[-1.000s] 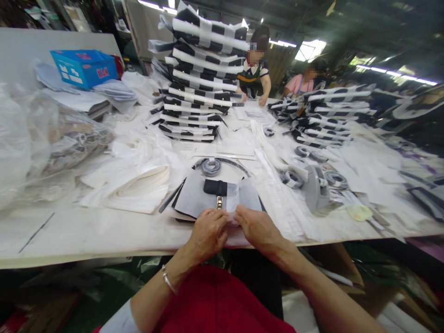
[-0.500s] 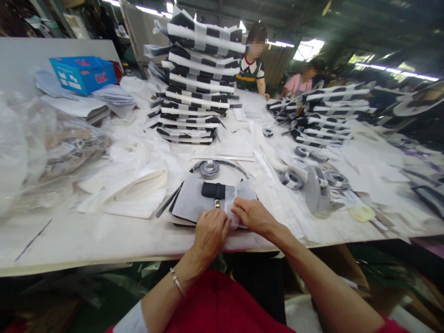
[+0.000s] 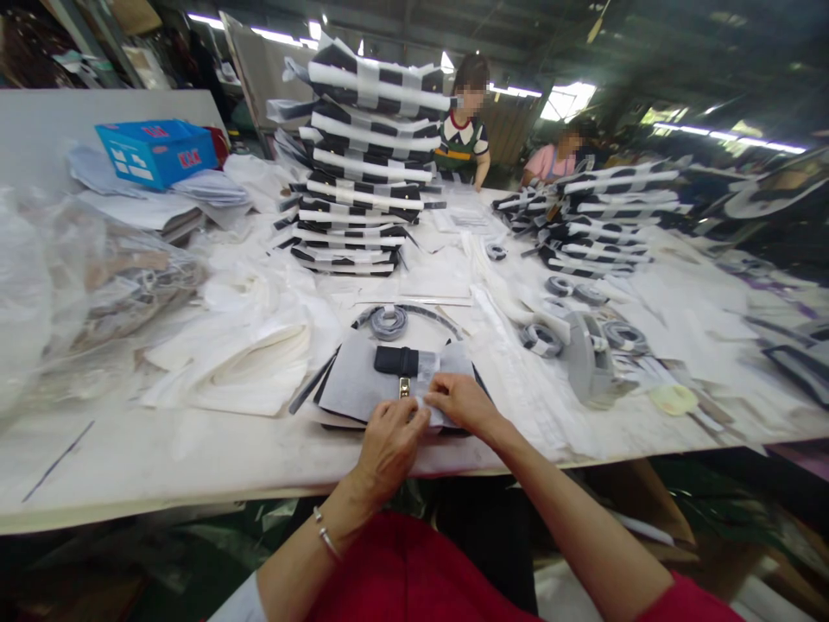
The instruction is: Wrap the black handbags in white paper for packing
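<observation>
A flat grey piece (image 3: 359, 384) with a black strap (image 3: 396, 360) and a small gold clasp (image 3: 404, 386) lies on the white table (image 3: 194, 458) near its front edge. My left hand (image 3: 387, 445) and my right hand (image 3: 461, 404) meet just below the clasp, fingers pinched on a thin white sheet (image 3: 428, 367) that covers the piece's right side. A grey coiled strap (image 3: 389, 320) lies just behind the piece.
A tall stack of black-and-white striped pieces (image 3: 366, 164) stands behind, a lower stack (image 3: 602, 220) at the right. Grey tape rolls (image 3: 542, 337) and a dispenser (image 3: 586, 358) lie right. White cloth (image 3: 246, 345), plastic bags (image 3: 78, 285) and a blue box (image 3: 155, 151) fill the left. Two people work at the far end.
Both hands have moved slightly forward and closer together toward the clasp, gathering the white sheet. The view has shifted a little; a person at the far end has straightened up.
</observation>
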{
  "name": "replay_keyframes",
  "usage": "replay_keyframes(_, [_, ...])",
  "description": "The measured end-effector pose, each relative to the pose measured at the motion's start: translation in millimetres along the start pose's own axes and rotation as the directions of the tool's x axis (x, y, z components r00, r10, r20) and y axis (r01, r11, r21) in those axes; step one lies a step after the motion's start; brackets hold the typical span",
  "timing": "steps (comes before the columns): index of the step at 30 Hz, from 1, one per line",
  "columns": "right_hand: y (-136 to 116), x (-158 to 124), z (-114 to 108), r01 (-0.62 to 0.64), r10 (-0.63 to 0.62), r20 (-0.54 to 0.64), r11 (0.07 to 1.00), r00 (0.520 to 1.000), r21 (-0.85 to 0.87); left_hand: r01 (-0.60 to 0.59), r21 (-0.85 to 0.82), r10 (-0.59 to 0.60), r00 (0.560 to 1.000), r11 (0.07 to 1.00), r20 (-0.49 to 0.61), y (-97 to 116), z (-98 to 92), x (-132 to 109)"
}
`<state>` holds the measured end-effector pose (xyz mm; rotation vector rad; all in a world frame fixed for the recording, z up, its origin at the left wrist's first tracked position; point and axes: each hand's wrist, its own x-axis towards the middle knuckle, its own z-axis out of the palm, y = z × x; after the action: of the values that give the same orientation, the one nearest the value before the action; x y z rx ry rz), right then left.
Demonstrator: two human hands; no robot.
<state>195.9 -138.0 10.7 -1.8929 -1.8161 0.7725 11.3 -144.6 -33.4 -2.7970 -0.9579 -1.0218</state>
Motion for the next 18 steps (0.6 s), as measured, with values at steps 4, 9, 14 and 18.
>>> replay_keyframes(4, [1, 2, 0, 0.004, -0.005, -0.011, 1.000, 1.000, -0.027, -0.113, -0.068, 0.109, 0.992, 0.991, -0.059, -2, -1.9, -4])
replay_keyframes(9, [0, 5, 3, -0.006, 0.003, -0.035, 0.997, 0.999, -0.078, -0.110, -0.116, 0.108, 0.994, 0.987, -0.023, -2, -2.5, -4])
replay_keyframes(14, [-10, 1, 0, -0.020, 0.014, -0.102, 0.998, 0.995, -0.055, -0.099, -0.114, 0.097, 0.995, 0.989, -0.028, 0, -6.7, -2])
replay_keyframes(18, [-4, -17, -41, -0.076, 0.123, -0.256, 0.980, 0.959, 0.184, -0.089, -0.110, 0.087, 0.996, 0.990, -0.029, 1, -7.5, -2])
